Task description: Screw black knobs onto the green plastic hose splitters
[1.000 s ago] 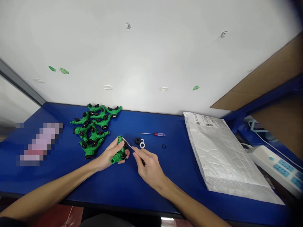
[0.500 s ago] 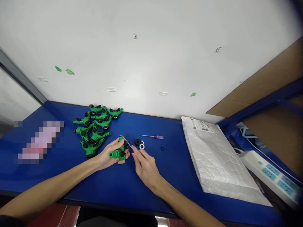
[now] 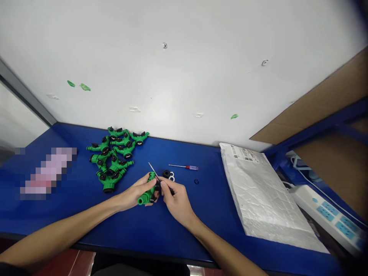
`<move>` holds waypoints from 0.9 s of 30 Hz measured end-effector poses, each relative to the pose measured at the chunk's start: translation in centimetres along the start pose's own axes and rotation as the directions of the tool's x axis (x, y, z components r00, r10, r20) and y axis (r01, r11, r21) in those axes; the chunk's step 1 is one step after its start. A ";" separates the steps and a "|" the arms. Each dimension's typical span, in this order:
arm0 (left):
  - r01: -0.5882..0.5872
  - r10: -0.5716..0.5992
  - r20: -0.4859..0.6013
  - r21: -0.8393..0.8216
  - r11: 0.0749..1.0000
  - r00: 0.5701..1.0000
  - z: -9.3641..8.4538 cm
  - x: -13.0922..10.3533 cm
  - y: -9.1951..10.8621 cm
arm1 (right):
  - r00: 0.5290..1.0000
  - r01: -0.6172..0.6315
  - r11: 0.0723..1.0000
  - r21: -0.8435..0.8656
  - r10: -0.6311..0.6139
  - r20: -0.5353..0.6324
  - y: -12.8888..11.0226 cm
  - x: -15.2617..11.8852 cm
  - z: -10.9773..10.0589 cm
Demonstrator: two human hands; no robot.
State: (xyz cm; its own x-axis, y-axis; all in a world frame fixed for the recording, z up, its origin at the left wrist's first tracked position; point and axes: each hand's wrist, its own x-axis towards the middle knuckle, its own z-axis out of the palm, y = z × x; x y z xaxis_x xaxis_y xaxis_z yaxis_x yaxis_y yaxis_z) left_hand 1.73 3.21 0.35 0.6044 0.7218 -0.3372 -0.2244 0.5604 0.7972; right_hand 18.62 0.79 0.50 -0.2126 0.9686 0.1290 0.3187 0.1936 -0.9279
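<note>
A green Y-shaped hose connector [image 3: 147,196] with black parts is gripped by my left hand [image 3: 138,190]. My right hand [image 3: 177,199] has its fingers closed round a thin metal tool [image 3: 153,170], whose shaft slants up and left past the connector's upper end. Whether the shaft touches the connector cannot be made out. Just beyond my right fingers lie a black ring [image 3: 166,174] and white rings [image 3: 171,176], partly hidden. A small black O-ring [image 3: 196,181] rests on the blue table [image 3: 135,234] to their right.
Several green connectors [image 3: 108,181] are grouped at the back left. A screwdriver [image 3: 192,168] with a clear and red handle lies behind the rings. On the right are a white padded envelope [image 3: 264,195] and a power strip [image 3: 324,214]. A pale wall [image 3: 172,84] rises behind the table.
The connector in my left hand has moved slightly down and right and turned. The tool in my right hand has shifted, with more of its shaft showing above the connector.
</note>
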 end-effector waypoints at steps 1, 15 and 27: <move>0.006 -0.006 0.014 0.006 1.000 1.000 0.0 -0.1 0.2 | 1.000 0.001 1.000 -0.003 -0.001 0.014 0.1 0.0 -0.2; 0.069 -0.116 0.101 0.386 0.920 0.988 1.0 -1.3 1.0 | 0.972 -0.076 0.975 0.208 0.026 0.236 -0.5 1.3 -2.7; 0.016 -0.159 0.149 0.679 0.734 0.976 1.6 -2.2 2.5 | 0.908 -0.166 0.983 0.081 0.121 0.401 -2.0 0.9 -3.8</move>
State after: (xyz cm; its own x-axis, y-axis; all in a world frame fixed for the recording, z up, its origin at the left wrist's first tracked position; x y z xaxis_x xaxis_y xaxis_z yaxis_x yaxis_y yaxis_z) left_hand 1.07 2.39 3.89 0.7392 0.5550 -0.3814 0.3643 0.1467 0.9196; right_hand 21.36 1.87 3.79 -0.5250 0.8403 -0.1349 0.2736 0.0165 -0.9617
